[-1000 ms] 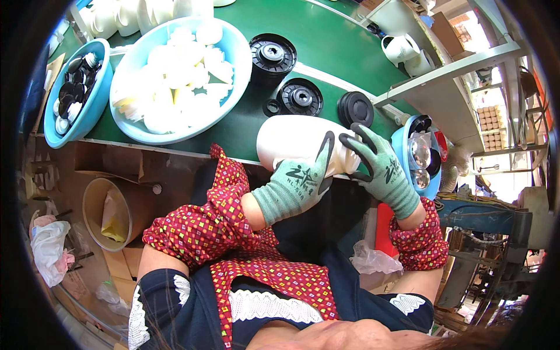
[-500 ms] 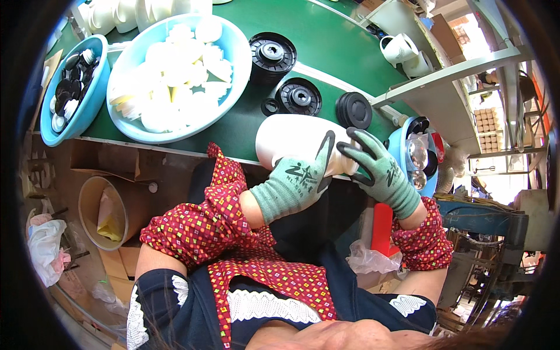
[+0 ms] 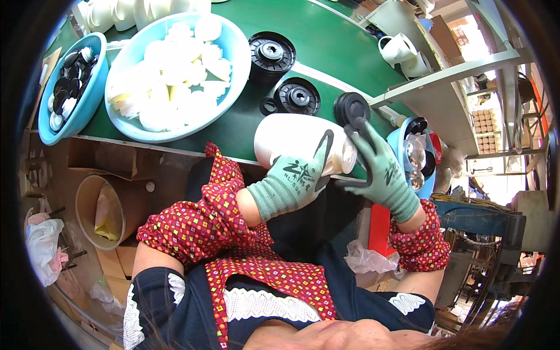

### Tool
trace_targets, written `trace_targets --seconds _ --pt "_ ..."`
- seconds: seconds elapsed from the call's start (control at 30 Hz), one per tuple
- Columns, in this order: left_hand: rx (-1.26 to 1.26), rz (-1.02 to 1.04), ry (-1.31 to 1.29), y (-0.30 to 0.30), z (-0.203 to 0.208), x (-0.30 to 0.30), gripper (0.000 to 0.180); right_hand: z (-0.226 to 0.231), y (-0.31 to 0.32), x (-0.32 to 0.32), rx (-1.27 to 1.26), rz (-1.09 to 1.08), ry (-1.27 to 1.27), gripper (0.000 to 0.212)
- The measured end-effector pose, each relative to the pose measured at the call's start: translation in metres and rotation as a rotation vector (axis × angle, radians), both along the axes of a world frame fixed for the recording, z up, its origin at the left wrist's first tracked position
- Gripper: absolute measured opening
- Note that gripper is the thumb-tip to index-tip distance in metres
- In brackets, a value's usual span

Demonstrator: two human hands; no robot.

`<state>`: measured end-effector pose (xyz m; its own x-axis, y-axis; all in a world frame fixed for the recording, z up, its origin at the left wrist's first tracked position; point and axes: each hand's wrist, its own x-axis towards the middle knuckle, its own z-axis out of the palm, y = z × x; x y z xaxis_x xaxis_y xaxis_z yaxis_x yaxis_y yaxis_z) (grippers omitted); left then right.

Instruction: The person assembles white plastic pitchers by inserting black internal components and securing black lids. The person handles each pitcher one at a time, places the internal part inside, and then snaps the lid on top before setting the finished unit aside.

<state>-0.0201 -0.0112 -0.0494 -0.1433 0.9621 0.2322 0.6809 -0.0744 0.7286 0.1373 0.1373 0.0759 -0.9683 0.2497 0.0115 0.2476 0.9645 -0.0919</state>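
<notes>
My left hand (image 3: 294,178), in a green glove, grips a white plastic container (image 3: 294,140) lying on its side at the near edge of the green table (image 3: 326,58). My right hand (image 3: 382,172), also gloved, has its fingers on the container's open end and reaches up toward a black round base part (image 3: 352,109) just beyond it. Two more black round parts (image 3: 297,96) (image 3: 272,52) stand on the table behind the container.
A large light-blue basin of white pieces (image 3: 175,76) sits at the left, with a smaller blue basin of black and white caps (image 3: 70,87) beside it. A blue tub of shiny parts (image 3: 417,160) is at my right. White jugs (image 3: 399,49) stand on a shelf. A bin (image 3: 102,210) is below the table.
My right hand has moved up along the container's end toward the black round part. The left hand has kept its grip with the container barely shifting.
</notes>
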Motion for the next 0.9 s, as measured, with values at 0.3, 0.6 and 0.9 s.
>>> trace_targets --seconds 0.3,0.6,0.9 --pt "-0.040 -0.110 -0.062 0.009 -0.002 -0.010 0.094 -0.016 0.016 -0.007 -0.074 -0.161 0.103 0.090" --pt "0.048 -0.085 -0.192 0.014 0.008 -0.044 0.088 -0.051 0.024 -0.006 0.013 0.124 0.204 0.086" --pt "0.160 0.077 -0.339 -0.015 -0.029 -0.001 0.083 -0.041 -0.015 -0.027 -0.086 -0.150 0.191 0.072"
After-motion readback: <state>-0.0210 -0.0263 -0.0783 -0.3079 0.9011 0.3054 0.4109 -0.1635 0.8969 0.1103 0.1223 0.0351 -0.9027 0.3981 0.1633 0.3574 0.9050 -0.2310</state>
